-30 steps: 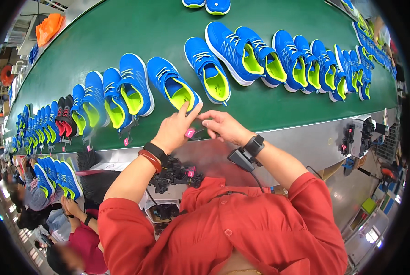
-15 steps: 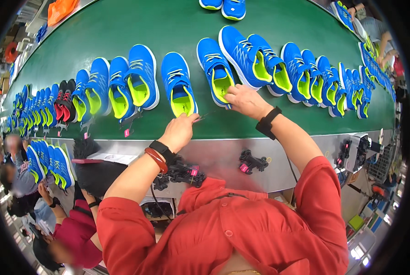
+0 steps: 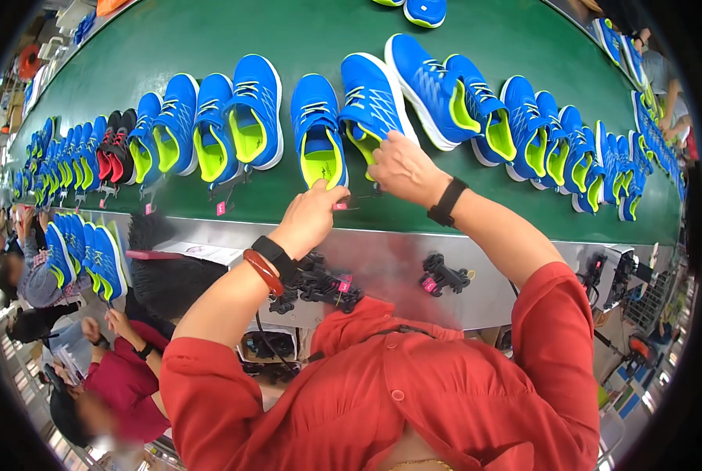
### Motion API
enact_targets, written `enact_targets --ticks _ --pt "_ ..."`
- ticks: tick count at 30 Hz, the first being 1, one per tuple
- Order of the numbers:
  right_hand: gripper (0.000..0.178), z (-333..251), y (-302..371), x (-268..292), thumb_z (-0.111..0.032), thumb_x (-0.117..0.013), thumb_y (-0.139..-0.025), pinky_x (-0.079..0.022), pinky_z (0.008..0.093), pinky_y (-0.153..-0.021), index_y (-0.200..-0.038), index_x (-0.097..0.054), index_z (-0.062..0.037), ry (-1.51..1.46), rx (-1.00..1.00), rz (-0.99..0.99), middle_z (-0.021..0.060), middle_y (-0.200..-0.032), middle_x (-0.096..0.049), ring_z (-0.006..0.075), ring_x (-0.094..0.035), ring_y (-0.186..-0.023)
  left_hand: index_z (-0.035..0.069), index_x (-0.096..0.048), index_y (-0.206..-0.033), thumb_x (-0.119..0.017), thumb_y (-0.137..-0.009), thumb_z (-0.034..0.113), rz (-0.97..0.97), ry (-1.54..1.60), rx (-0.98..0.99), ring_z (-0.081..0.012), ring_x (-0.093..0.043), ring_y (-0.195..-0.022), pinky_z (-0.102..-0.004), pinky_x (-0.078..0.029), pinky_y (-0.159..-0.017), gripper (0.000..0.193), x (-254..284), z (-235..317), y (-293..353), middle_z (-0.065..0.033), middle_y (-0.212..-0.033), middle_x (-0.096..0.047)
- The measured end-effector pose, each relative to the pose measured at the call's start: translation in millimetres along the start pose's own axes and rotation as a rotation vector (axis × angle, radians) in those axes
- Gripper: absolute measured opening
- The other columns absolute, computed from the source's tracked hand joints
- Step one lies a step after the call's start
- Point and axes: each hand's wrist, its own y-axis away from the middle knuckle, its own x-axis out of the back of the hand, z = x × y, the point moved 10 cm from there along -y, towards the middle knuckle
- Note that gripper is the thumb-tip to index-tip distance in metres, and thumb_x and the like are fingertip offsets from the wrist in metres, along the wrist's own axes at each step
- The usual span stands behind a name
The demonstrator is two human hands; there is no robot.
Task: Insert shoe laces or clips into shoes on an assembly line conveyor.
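Observation:
Two blue sneakers with lime green linings sit side by side on the green table, toes pointing away from me. My left hand [image 3: 310, 217] pinches the heel of the left sneaker [image 3: 315, 97]. A thin dark piece with a pink tag [image 3: 340, 206] shows at those fingertips; it looks like a shoe hanger, mostly hidden. My right hand [image 3: 407, 169] is closed round the heel of the right sneaker [image 3: 370, 88], which leans over toward its neighbour. My fingers cover part of that sneaker's opening.
A long row of blue sneakers [image 3: 257, 94] runs left, with a black-and-red pair [image 3: 115, 141] among them; more sneakers [image 3: 425, 82] extend right. Black plastic hangers [image 3: 445, 275] lie on the metal edge [image 3: 390, 259]. A person in a maroon top [image 3: 123, 385] works at my left.
The right sneaker has come in against the left one and tipped over. My right hand has moved left with it. The pink tag now shows by my left fingers.

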Motion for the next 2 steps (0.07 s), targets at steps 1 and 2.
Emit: enact_targets --ticks 1,2 --pt "0.011 1.5 -3.6 4.9 -0.027 -0.070 -0.069 -0.039 0.0336 -0.076 -0.068 -0.065 -0.0175 -0.061 -0.023 -0.014 0.0019 -0.069 -0.060 0.0189 -0.060 -0.076 0.008 -0.061 -0.113 -0.050 -0.081 -0.001 -0.060 -0.057 0.070 -0.0421 -0.059 -0.092 -0.0464 -0.049 -0.077 0.035 -2.5 -7.3 -0.2 -0.0233 -0.099 -0.059" --pt "0.012 4.7 -7.7 10.1 -0.027 -0.070 -0.069 -0.039 0.0342 -0.077 -0.072 -0.065 -0.0165 -0.122 -0.046 -0.028 0.0012 -0.072 -0.059 0.0185 -0.058 -0.078 0.008 -0.061 -0.114 -0.052 -0.080 -0.001 -0.120 -0.115 0.139 -0.0420 -0.058 -0.096 -0.0450 -0.049 -0.079 0.036 -4.7 -15.3 -1.3 -0.0237 -0.103 -0.058"
